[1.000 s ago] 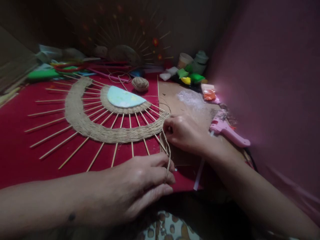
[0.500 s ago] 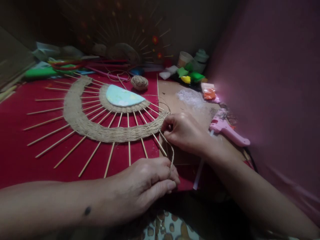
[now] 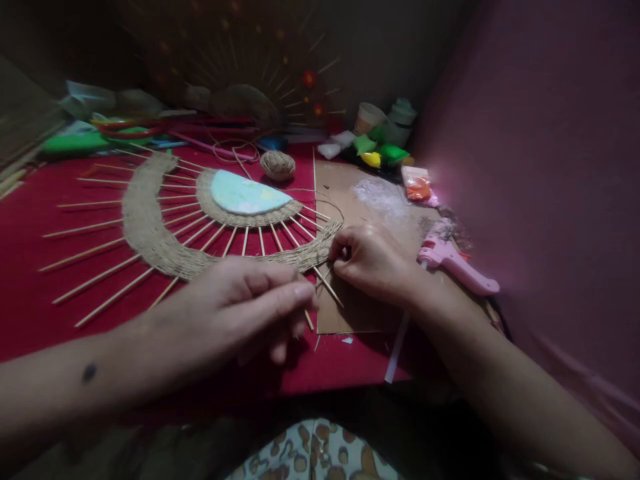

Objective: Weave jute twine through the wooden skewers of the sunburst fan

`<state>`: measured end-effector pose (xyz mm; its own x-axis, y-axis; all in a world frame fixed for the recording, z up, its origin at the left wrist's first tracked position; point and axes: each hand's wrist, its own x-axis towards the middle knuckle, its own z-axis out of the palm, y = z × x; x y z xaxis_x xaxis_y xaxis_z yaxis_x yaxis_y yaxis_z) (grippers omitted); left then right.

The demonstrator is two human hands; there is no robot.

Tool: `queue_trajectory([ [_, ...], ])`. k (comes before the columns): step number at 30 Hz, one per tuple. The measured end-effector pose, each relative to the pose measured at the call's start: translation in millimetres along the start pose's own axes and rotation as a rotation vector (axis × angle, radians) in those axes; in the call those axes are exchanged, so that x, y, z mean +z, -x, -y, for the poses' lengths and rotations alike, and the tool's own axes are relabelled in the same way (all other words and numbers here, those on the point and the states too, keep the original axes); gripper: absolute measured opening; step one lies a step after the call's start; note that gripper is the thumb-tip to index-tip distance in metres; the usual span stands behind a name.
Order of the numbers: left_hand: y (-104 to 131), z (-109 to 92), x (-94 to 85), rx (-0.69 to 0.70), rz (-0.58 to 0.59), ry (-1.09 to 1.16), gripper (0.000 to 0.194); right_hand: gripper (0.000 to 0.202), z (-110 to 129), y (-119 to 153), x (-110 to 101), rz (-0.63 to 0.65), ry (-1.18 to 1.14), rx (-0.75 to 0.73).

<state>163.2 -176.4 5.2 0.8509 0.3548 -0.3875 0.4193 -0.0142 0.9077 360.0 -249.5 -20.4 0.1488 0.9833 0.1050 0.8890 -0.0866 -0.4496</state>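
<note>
A fan-shaped piece of thin sticks with a woven twine band (image 3: 150,213) lies on the red cloth. At its inner edge sits a pale blue half-disc (image 3: 245,193). My right hand (image 3: 370,260) pinches the twine at the band's right end, thumb and forefinger together. Over the band's lower part hovers my left hand (image 3: 260,307), its thumb against the forefinger and the lower fingers curled; a piece of twine runs toward it from the band's end. A ball of twine (image 3: 278,165) rests behind the half-disc.
Cardboard (image 3: 350,313) lies under the right side. A pink glue gun (image 3: 460,263) rests at the right, near small bags of coloured material (image 3: 394,154) and a cup (image 3: 369,119). Green and red items line the back left. Another stick fan stands behind.
My left hand has moved left and up, over the lower part of the band. The twine that hung in a loop now runs low toward it. The fan has turned slightly.
</note>
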Motion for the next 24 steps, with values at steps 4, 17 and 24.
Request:
queue_trajectory([
  [4,-7,-5,-28.4,0.012,-0.146,0.03,0.027,0.016,-1,1,-1,-0.009,0.007,0.004],
  [17,8,-6,-62.0,0.144,-0.248,0.03,0.016,0.014,-5,0,0,0.015,0.05,-0.019],
  [24,10,-5,-50.0,0.146,-0.189,0.05,0.02,0.014,13,5,-4,-0.007,-0.146,-0.202],
])
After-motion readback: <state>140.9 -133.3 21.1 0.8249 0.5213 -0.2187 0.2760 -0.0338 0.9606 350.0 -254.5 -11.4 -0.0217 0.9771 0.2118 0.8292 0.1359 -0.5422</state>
